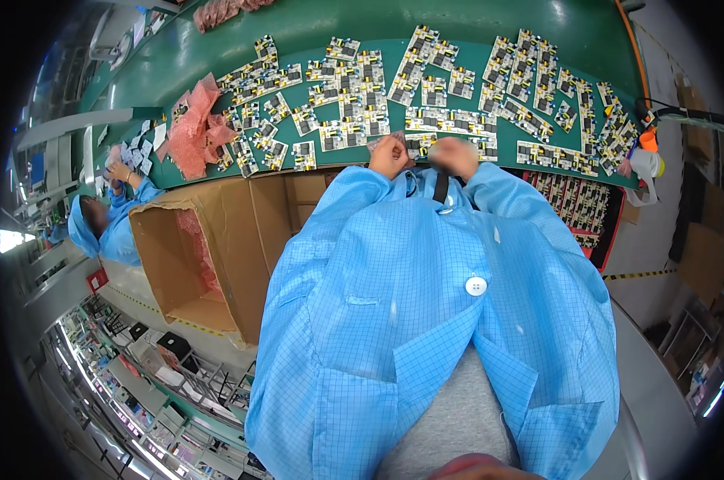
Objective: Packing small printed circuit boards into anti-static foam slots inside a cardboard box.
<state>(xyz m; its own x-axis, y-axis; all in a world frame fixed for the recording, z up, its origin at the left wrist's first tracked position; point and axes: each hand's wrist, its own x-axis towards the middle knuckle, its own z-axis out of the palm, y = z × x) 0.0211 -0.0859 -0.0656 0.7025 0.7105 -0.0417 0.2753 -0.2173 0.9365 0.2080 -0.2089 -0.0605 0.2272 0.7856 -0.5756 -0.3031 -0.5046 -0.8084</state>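
In the head view, the left hand [389,158] had its fingers curled in by the edge of the green table [318,22], near a bit of pinkish wrap [374,144]; I could not tell if they gripped it. The right hand [462,158] was blurry, so its grip could not be told. One small board [422,144] lay between the hands. A blue sleeve [502,188] could catch it and knock it off. Bumping the crowded boards [350,104] could scratch their parts.
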